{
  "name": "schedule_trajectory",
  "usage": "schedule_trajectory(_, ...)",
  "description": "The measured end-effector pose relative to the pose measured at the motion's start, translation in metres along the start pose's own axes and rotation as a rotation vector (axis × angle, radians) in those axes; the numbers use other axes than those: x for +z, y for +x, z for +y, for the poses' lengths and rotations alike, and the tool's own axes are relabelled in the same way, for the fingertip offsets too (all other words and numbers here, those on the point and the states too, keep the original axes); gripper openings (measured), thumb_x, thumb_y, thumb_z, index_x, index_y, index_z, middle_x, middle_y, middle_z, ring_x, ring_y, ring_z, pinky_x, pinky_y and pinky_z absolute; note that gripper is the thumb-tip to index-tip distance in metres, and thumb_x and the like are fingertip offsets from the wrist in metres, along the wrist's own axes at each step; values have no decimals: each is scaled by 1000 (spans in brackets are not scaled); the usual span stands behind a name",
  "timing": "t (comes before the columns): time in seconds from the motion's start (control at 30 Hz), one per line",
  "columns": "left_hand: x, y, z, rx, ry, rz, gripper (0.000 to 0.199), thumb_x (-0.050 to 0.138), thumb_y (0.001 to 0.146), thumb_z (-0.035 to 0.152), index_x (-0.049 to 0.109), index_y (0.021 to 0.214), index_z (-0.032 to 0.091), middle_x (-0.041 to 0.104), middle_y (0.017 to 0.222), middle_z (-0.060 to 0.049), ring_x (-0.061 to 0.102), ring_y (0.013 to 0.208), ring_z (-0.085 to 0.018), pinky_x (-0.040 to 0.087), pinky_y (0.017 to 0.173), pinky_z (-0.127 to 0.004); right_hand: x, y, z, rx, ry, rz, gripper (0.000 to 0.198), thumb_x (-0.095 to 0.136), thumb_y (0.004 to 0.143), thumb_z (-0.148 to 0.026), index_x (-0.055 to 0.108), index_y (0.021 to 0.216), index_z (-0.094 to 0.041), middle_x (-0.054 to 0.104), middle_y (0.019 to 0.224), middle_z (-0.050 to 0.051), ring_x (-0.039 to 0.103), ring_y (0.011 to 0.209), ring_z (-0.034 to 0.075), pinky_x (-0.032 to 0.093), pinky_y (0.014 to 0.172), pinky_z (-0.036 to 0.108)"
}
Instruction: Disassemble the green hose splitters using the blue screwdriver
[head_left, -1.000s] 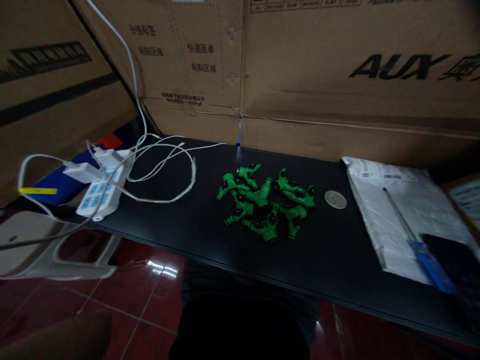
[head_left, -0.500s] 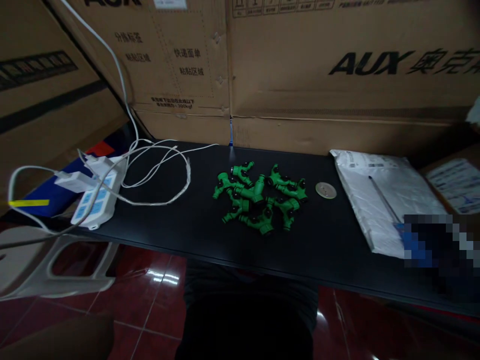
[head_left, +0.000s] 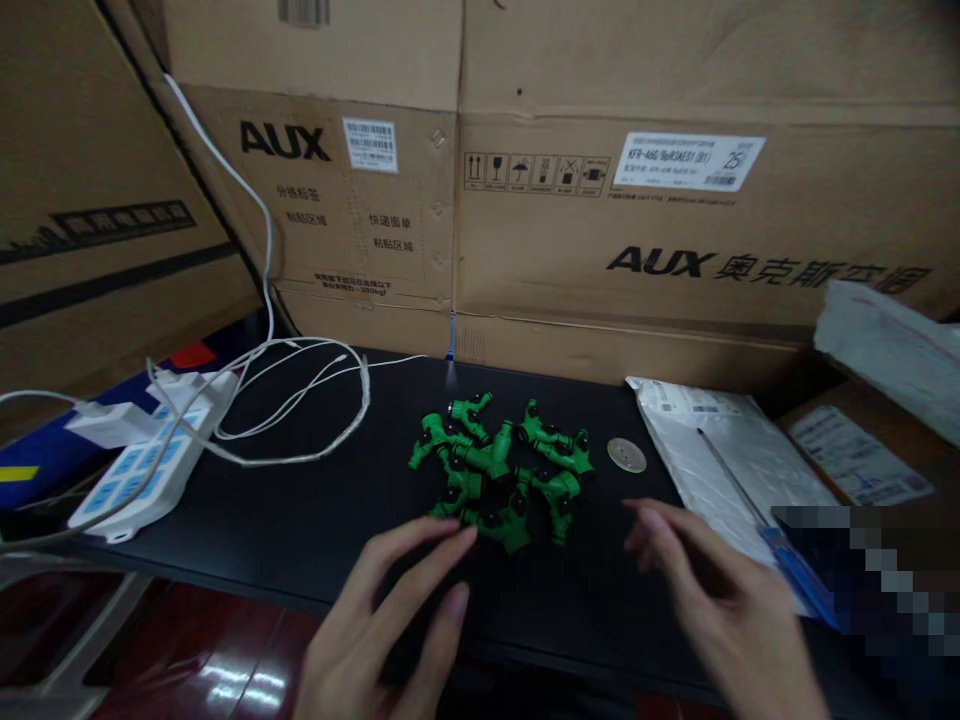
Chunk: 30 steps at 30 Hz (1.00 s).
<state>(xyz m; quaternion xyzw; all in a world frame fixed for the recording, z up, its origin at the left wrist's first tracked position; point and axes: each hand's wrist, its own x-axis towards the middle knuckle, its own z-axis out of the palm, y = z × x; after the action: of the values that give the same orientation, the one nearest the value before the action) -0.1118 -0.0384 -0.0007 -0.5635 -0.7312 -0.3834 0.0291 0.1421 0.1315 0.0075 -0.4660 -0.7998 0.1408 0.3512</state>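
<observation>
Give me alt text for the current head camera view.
A person's left hand is at the near edge of a cluster of green Y-shaped fittings on a black table, the right hand to its right. A white power strip lies left, a white package right, cardboard behind.

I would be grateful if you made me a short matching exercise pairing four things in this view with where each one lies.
1. Green Y-shaped hose splitters
2. Round disc
3. Blue-handled screwdriver
4. Power strip

A. Lying on the white mailer
B. Toward the view's left edge, with white adapters plugged in
C. In a loose cluster ahead of the left hand
D. Between the green cluster and the white mailer

Pairs: 1-C, 2-D, 3-A, 4-B
</observation>
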Motion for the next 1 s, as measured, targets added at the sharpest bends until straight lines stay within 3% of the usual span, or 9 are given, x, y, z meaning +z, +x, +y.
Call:
schedule_trajectory(0.07, 22, 12, -14, -38, -30, -80, 50, 53, 104, 41, 42, 152, 39, 49, 154, -6, 60, 133, -27, 59, 107, -45, 29, 7, -3, -28, -15, -70, 43, 51, 101, -60, 67, 106, -20, 69, 77, 1, 67, 61, 16, 56, 58, 27)
schedule_trajectory(0.13, 41, 21, -25, -73, -25, -170, 60, 55, 103, 39, 31, 158, 40, 41, 161, -5, 51, 144, -28, 53, 114, -47, 54, 6, -5, -39, -60, -85, 50, 49, 97, -68, 65, 100, -21, 63, 67, 0, 64, 53, 18, 51, 50, 29)
schedule_trajectory(0.27, 62, 36, -39, 3, 22, -277, 67, 55, 104, 36, 22, 162, 39, 32, 167, -8, 36, 154, -32, 43, 120, -55, 85, 3, -11, -82, -79, -73, 53, 43, 99, -68, 64, 99, -19, 63, 78, 6, 66, 61, 23, 53, 57, 35)
schedule_trajectory(0.47, 52, 58, -43, 15, 75, -214, 59, 50, 105, 44, 30, 159, 33, 36, 164, -11, 40, 152, -33, 43, 120, -58, 78, 31, -6, -131, -46, -74, 44, 47, 102, -59, 72, 105, -22, 67, 94, 7, 71, 78, 22, 59, 71, 33)
schedule_trajectory(0.63, 48, 96, -36, 252, 87, -335, 65, 55, 100, 57, 36, 157, 31, 40, 164, -8, 35, 154, -30, 25, 128, -61, 73, 83, 26, -120, -119, -51, 51, 51, 100, -52, 66, 131, -14, 62, 132, 22, 64, 119, 38, 50, 103, 57)
schedule_trajectory(0.8, 63, 127, -28, 326, 120, -475, 63, 53, 99, 62, 48, 151, 28, 40, 166, -8, 34, 155, -32, 17, 127, -68, 87, 122, 35, -205, -71, -265, 29, 58, 102, -34, 69, 124, -19, 70, 126, 13, 68, 116, 27, 54, 102, 48)
schedule_trajectory(1.0, 58, 132, -50, 303, 200, -418, 49, 57, 100, 54, 59, 141, 27, 44, 163, -8, 43, 149, -31, 22, 126, -66, 107, 148, 10, -280, 48, -443, 27, 65, 100, -34, 67, 122, -18, 67, 128, 10, 66, 114, 25, 56, 98, 48)
